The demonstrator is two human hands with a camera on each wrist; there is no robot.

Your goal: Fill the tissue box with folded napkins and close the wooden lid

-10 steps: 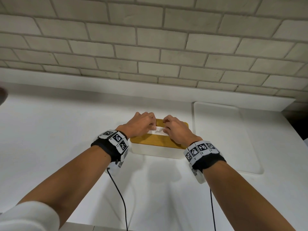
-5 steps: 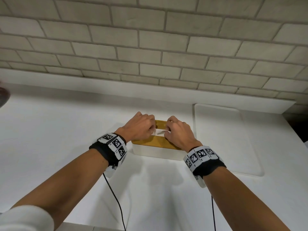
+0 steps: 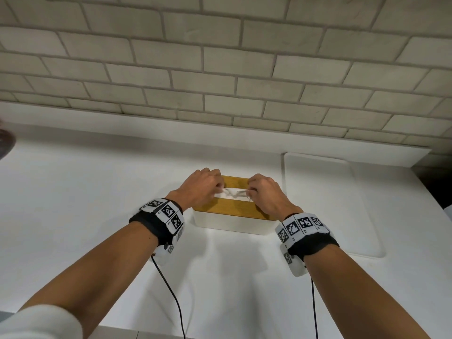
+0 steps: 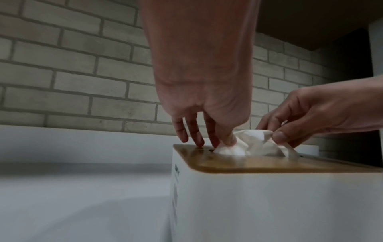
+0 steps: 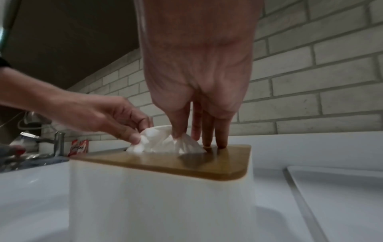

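Observation:
A white tissue box (image 3: pixel 230 222) (image 4: pixel 269 204) (image 5: pixel 157 199) stands on the counter with its wooden lid (image 3: pixel 234 207) (image 4: pixel 259 165) (image 5: pixel 186 165) seated on top. A white napkin (image 3: pixel 233 192) (image 4: pixel 253 144) (image 5: pixel 163 141) sticks up crumpled through the lid's slot. My left hand (image 3: pixel 203 189) (image 4: pixel 207 131) pinches the napkin's left end, its other fingertips on the lid. My right hand (image 3: pixel 265 195) (image 5: pixel 194 131) pinches the napkin's right end, two of its fingertips resting on the lid.
The white counter (image 3: pixel 85 204) runs back to a brick wall (image 3: pixel 220 69). A white tray (image 3: pixel 330 204) lies just right of the box. In the right wrist view a sink tap (image 5: pixel 58 144) and a small red packet (image 5: pixel 79 146) stand far left.
Both hands have drawn slightly apart over the slot, and the napkin now stands up pulled out of it between them. The lid and box have not moved.

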